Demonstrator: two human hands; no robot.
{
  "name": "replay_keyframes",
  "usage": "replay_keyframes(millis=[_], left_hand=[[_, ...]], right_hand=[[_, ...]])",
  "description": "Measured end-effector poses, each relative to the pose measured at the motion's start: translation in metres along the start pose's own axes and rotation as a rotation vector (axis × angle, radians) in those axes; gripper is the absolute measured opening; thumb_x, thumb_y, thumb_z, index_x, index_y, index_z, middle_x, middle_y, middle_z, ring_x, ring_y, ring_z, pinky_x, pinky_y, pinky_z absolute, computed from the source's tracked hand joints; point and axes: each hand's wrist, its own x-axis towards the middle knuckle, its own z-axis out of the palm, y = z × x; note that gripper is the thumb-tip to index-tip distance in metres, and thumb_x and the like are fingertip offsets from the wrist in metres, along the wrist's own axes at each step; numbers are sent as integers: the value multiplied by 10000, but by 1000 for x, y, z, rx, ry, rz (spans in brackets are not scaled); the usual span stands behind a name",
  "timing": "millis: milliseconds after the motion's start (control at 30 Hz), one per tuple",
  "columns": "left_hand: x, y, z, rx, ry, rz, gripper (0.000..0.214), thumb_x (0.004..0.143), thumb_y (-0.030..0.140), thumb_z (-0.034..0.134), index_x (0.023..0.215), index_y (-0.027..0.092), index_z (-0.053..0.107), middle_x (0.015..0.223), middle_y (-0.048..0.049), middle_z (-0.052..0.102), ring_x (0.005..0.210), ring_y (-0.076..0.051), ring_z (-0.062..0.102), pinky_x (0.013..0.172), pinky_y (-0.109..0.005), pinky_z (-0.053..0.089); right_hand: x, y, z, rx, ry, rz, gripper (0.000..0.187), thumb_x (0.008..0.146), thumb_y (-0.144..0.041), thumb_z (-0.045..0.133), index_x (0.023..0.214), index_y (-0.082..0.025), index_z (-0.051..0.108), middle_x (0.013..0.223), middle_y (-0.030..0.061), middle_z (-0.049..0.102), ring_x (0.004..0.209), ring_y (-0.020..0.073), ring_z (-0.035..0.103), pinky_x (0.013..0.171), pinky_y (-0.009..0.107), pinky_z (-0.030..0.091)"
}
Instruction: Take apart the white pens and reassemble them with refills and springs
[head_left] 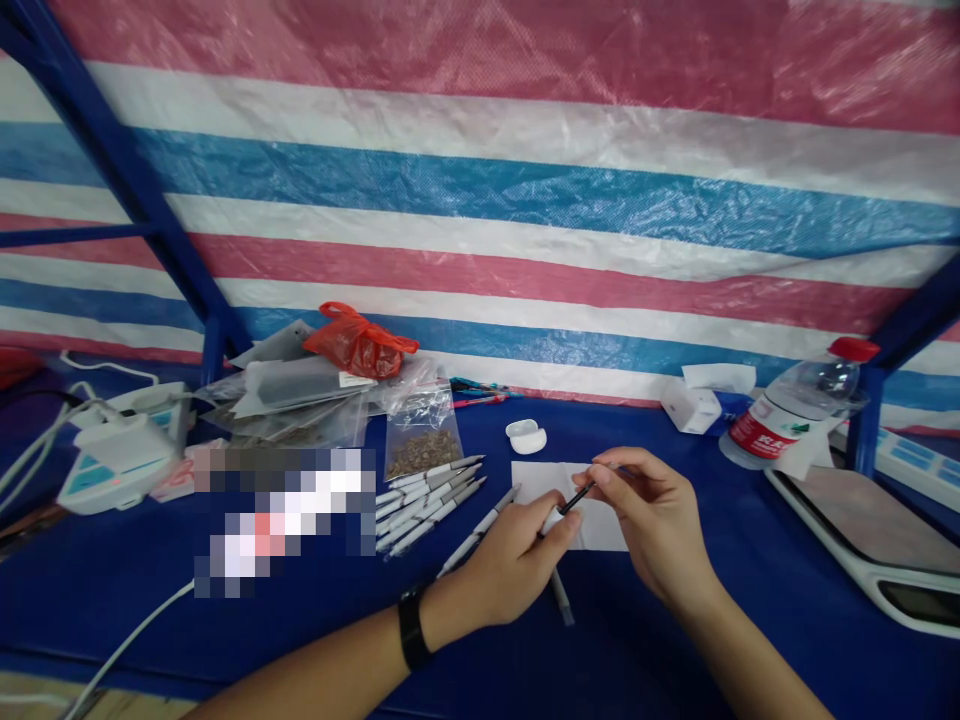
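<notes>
My left hand (499, 570), with a black band at the wrist, is closed around a small white piece (553, 519) that looks like a pen barrel. A thin black stick, like a pen refill (576, 499), slants up out of it. The stick's upper end is pinched between the thumb and fingers of my right hand (656, 520). Beneath both hands lies a sheet of white paper (532, 478). A grey pen-like piece (562, 600) pokes out below my left hand. To the left are a single white pen (476, 532) and several more white pens (427, 510) side by side.
A white earbud case (526, 437) sits behind the paper. At right stand a red-capped bottle (780, 410), a tissue pack (697, 405) and a scale (862, 530). Left are plastic bags (424, 450), a red bag (356, 342) and a power strip (124, 460) with cables.
</notes>
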Motion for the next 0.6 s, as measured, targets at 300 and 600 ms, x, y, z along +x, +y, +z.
replay_keyframes(millis=[300, 600], left_hand=[[-1, 1, -1, 8, -13, -16, 368, 1020, 497, 383, 785, 216, 425, 600, 62, 390, 564, -124, 403, 567, -275, 282], [-1, 1, 0, 6, -18, -25, 395, 1016, 529, 369, 785, 215, 432, 617, 51, 405, 579, -131, 411, 565, -282, 279]], right_hand=[[4, -5, -5, -19, 89, -21, 287, 639, -441, 943, 740, -235, 770, 635, -14, 717, 599, 114, 694, 625, 206, 578], [3, -1, -3, -162, 58, -88, 203, 664, -375, 919, 737, -238, 788, 621, 1, 716, 583, 119, 675, 582, 195, 560]])
